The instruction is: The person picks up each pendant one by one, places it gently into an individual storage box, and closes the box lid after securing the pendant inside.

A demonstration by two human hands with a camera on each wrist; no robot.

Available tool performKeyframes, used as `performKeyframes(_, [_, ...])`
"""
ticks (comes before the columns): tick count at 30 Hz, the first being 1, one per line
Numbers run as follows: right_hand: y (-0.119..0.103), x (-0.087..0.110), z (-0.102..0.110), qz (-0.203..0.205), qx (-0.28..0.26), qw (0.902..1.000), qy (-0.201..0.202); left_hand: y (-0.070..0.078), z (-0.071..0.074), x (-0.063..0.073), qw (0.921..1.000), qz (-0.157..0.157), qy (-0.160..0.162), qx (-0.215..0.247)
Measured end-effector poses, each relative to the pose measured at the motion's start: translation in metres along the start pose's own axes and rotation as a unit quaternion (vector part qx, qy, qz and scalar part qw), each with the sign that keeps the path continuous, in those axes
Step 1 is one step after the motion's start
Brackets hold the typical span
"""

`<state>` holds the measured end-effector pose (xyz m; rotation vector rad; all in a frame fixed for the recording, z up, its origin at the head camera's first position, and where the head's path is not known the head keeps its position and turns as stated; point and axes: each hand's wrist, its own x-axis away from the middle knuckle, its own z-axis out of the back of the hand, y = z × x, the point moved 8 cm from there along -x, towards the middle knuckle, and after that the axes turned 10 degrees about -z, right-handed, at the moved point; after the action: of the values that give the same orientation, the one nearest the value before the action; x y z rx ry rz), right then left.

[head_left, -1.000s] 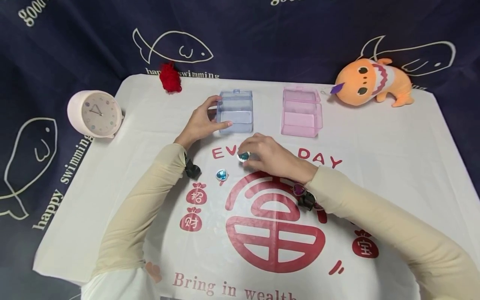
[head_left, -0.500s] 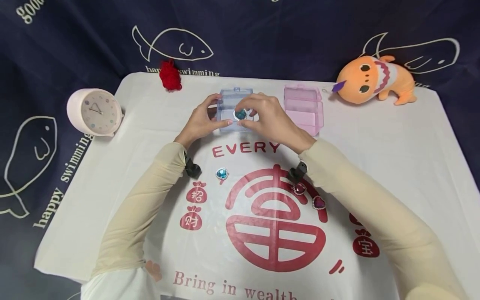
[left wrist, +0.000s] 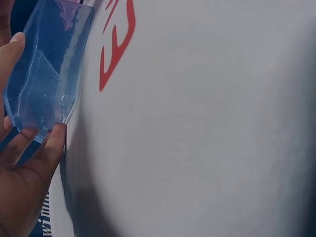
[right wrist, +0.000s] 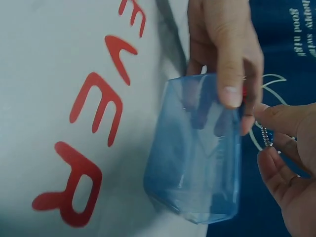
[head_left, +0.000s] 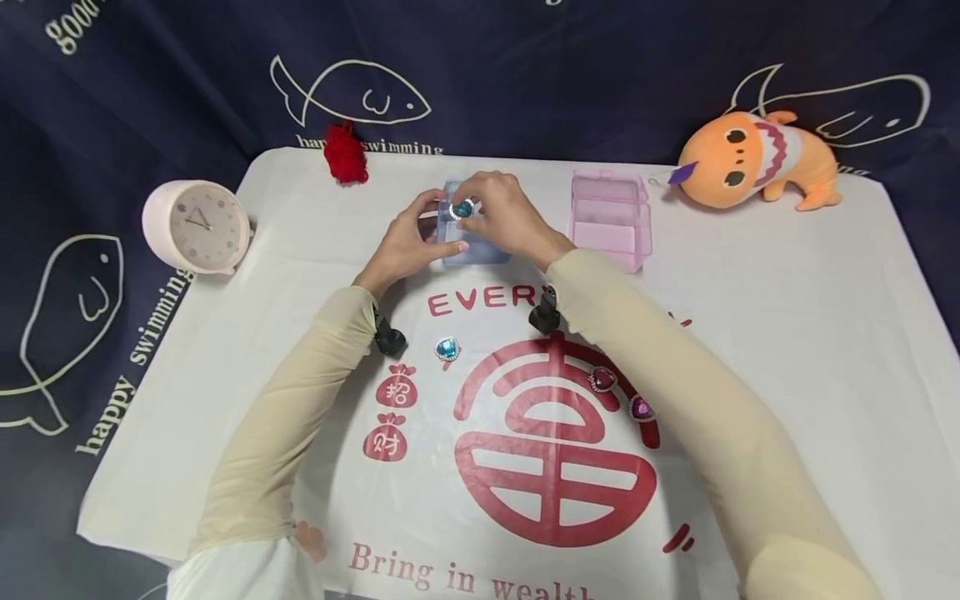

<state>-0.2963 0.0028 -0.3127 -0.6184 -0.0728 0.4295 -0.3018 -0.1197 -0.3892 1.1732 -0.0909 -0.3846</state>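
My left hand point(head_left: 403, 243) holds a clear blue plastic box point(head_left: 483, 252) by its left side, thumb at the front and fingers behind; the lid stands up at the back. In the left wrist view, fingers and thumb bracket the box point(left wrist: 49, 74). Over its opening, my right hand point(head_left: 510, 215) pinches a teal gem point(head_left: 462, 210) with a sparkling rim between thumb and fingertips. From the right wrist, the gem's beaded edge point(right wrist: 266, 137) shows between the fingertips, above the box point(right wrist: 197, 158). A light blue heart-shaped gem point(head_left: 447, 348) lies on the table in front of the left hand.
An open pink box point(head_left: 611, 237) stands right of the blue one. Two dark pink gems point(head_left: 602, 380) lie beside the right forearm. Around the table's back are a clock point(head_left: 206, 225), a red yarn bundle point(head_left: 345, 156) and an orange shark plush point(head_left: 738, 158).
My right hand has carried the teal gem from the table area in front, up and leftward to over the blue box. The left hand has kept its hold on the box.
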Motion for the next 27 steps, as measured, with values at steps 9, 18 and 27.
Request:
performKeyframes(9, [0.011, -0.018, -0.032, 0.001, 0.027, 0.9978, -0.060, 0.000, -0.001, 0.001, 0.9999, -0.009, 0.000, -0.005])
performKeyframes(18, [0.011, -0.025, -0.041, -0.026, 0.064, 0.9941, -0.083, -0.002, 0.000, 0.001, 1.0000, -0.004, 0.002, 0.000])
performKeyframes(27, [0.017, -0.031, -0.044, -0.098, 0.119, 0.9838, -0.092, -0.003, -0.001, -0.001, 0.9998, -0.004, -0.002, 0.020])
